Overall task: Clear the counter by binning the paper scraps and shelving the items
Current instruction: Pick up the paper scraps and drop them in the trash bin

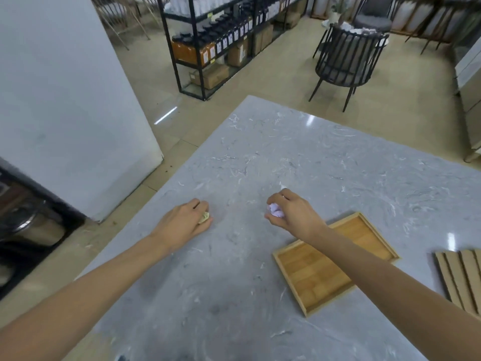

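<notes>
Resting on the grey marbled stone counter are two crumpled paper scraps: a yellowish-tan one under the left hand, fingers curled round it, and a pale lilac one pinched in the right hand. One shallow wooden tray lies beneath the right forearm; one ribbed cardboard piece sits at the right edge. Beyond, on the beige tiled floor, stand one black metal shelving rack of jars and one black slatted chair.
</notes>
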